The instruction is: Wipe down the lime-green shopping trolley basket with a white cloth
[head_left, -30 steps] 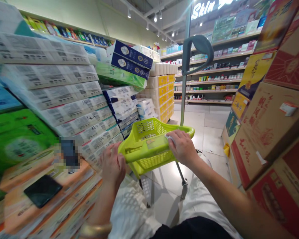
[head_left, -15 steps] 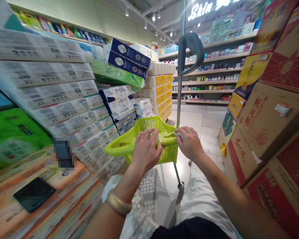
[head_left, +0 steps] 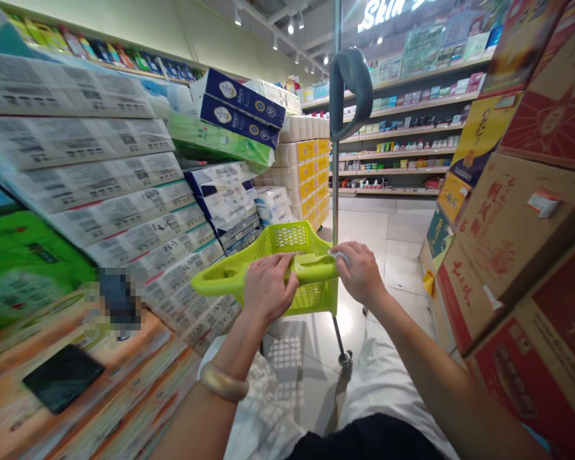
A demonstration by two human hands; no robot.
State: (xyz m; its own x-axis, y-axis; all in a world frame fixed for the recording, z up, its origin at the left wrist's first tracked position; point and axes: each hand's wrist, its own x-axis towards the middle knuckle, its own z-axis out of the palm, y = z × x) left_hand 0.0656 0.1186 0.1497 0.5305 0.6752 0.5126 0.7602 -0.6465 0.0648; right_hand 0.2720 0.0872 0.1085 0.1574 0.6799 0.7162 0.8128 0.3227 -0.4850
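A lime-green shopping basket [head_left: 220,279] on wheels stands in the aisle in front of me, its grey pull handle [head_left: 349,89] raised on a metal pole. My left hand [head_left: 267,287] is closed over the basket's near rim. My right hand [head_left: 359,271] is closed at the rim's right corner, pinching a small white cloth or wipe [head_left: 339,256] against the plastic. A gold bangle [head_left: 223,382] sits on my left wrist. The basket looks empty inside.
Stacked tissue and paper packs [head_left: 124,198] rise on the left, with a black phone [head_left: 62,386] lying on an orange pack. Red and brown cartons [head_left: 522,223] line the right. Tiled floor [head_left: 393,236] runs ahead to product shelves [head_left: 402,153].
My left hand moved from the basket's left rim to its near rim beside the right hand. The basket turned and shifted left, and its handle swung left too.
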